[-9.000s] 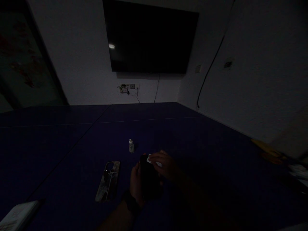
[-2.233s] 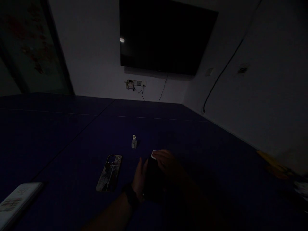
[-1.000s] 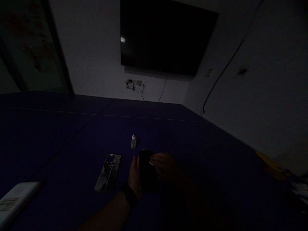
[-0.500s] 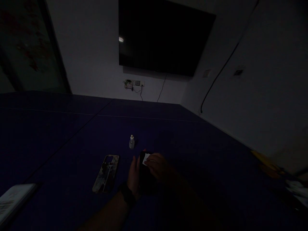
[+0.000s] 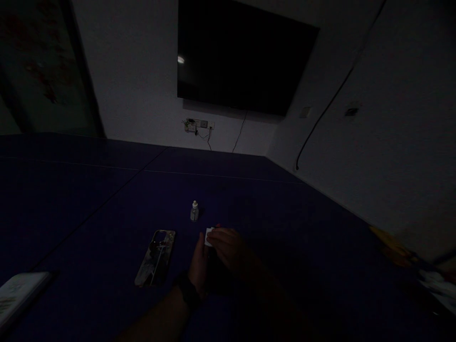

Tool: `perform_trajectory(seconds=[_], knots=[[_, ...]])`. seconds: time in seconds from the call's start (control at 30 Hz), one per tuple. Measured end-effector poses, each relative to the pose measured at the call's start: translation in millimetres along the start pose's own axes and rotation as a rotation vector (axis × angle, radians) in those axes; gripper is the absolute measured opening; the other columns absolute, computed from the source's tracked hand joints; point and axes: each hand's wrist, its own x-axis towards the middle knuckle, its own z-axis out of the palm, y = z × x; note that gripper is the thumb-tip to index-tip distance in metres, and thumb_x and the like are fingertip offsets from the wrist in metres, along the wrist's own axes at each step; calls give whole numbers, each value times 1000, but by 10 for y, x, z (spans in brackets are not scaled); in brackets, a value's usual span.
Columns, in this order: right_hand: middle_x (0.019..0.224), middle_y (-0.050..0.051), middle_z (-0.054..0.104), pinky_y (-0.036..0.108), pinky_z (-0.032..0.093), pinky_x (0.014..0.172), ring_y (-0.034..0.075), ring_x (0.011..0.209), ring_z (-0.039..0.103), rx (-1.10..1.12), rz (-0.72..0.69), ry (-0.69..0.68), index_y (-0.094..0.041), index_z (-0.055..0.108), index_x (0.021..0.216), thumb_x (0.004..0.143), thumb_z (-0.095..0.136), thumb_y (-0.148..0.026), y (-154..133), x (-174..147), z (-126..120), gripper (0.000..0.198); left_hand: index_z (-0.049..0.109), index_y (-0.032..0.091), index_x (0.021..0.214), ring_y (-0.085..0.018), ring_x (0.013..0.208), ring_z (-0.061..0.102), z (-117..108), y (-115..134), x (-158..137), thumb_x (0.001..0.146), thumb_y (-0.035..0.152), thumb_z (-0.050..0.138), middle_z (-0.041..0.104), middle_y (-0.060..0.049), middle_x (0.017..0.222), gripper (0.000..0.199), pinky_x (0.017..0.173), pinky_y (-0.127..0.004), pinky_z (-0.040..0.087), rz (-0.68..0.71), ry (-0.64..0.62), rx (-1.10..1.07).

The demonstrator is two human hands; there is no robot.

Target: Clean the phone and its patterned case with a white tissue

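Observation:
My left hand (image 5: pixel 198 267), with a dark watch on its wrist, is wrapped around the left side of a black smartphone (image 5: pixel 215 273). The phone's lower part is lost in shadow. Between the fingers of my right hand (image 5: pixel 228 244) is a small white wipe (image 5: pixel 208 236), pressed against the phone's upper end. Left of my hands, a patterned phone case (image 5: pixel 156 260) with a large camera cutout lies on the dark blue surface. A small clear dropper bottle (image 5: pixel 194 213) with a pale cap stands upright just beyond my left hand.
At the lower left lies a white box (image 5: pixel 22 293). A yellow item (image 5: pixel 390 243) and pale cloth-like things (image 5: pixel 436 282) sit by the right wall. A large dark television (image 5: pixel 245 57) hangs above wall sockets (image 5: pixel 199 124) with cables. The room is dim.
My right hand has slid the wipe left across the phone's upper end, to its left edge. My left hand still holds the phone; the bottle and case stay put.

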Motion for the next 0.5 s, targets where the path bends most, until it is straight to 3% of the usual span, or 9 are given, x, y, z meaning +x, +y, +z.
perform_trajectory(seconds=[0.23, 0.33, 0.5], knots=[[122, 11, 72, 45, 53, 98, 23, 116, 65, -23, 161, 33, -19, 69, 119, 97, 45, -17, 356, -266, -169, 32, 42, 34, 149, -30, 96, 70, 45, 16, -136, 94, 61, 47, 69, -10, 119, 62, 83, -51, 56, -87, 48, 67], [125, 11, 70, 43, 53, 98, 22, 118, 64, -29, 129, 39, -19, 67, 122, 97, 43, -15, 292, -199, -86, 35, 44, 31, 148, -32, 94, 70, 47, -9, -122, 94, 59, 47, 70, -11, 117, 61, 82, -50, 56, -82, 43, 57], [128, 11, 69, 38, 53, 97, 21, 122, 61, -9, 13, 41, -17, 65, 124, 96, 43, -11, 73, -11, 29, 36, 51, 27, 145, -30, 108, 67, 89, -100, -3, 98, 51, 43, 69, -12, 123, 53, 90, -40, 55, 9, 54, -5]])
